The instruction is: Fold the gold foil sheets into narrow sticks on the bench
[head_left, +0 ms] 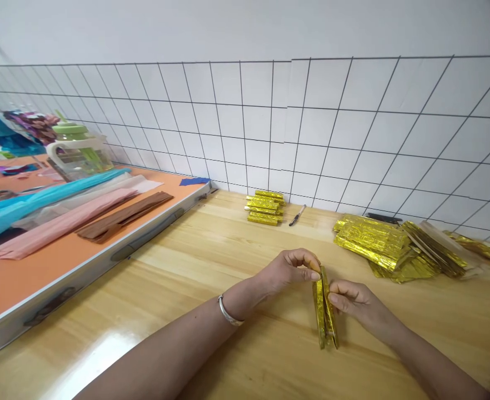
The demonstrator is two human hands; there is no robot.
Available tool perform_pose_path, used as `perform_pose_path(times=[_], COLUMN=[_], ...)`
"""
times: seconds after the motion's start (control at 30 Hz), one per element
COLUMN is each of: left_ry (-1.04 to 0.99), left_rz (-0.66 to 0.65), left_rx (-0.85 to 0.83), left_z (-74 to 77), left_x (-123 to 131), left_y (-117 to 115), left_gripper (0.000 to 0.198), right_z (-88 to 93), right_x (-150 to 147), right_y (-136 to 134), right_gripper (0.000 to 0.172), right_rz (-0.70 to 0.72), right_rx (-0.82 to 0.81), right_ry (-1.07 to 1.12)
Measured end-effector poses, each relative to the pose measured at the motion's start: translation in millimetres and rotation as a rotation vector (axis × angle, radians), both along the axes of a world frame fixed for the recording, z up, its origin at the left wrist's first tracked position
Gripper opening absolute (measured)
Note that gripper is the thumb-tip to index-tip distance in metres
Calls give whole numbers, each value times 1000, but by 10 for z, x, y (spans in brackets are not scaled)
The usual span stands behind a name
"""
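Wooden table (178,278) — gold foil (370,239) lies there; pen (297,215) too.

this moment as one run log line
left hand: pinching top of folded gold foil | right hand: gripping its right side | near wall: small gold stack, pen | surface: wood-grain table

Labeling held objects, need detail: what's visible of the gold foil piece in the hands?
The gold foil piece looks metallic, shiny and crinkled. It shows as two long, narrow lengths, close together at the far end and spread slightly at the near end, a narrow gap between them. It points roughly away from the person, over the wooden tabletop; whether it touches the wood is unclear. The left hand pinches its far end; the right hand grips its right side.
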State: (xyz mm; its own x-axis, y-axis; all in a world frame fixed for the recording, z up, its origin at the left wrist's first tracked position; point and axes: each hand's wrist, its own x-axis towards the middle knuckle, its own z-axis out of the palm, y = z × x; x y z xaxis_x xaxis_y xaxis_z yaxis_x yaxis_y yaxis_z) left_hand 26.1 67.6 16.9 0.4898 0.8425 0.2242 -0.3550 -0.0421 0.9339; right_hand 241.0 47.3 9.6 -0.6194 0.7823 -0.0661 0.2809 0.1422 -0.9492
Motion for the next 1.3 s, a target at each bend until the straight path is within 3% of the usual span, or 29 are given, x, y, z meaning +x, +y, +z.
perform_pose_path(times=[0.23, 0.83, 1.3], left_ry=[-48, -26, 62], left_rz=[27, 79, 175], left_rx=[-111, -160, -154], left_z=[-28, -25, -38], left_x=[44, 87, 106], left_y=[-13, -27, -20], left_gripper=[25, 35, 37], right_z=[37, 53, 86], right_x=[-37, -33, -67], right_y=[-22, -31, -40], right_gripper=[30, 30, 39], right_rz=[-24, -39, -99], right_rx=[-11, 7, 44], right_ry=[24, 8, -54])
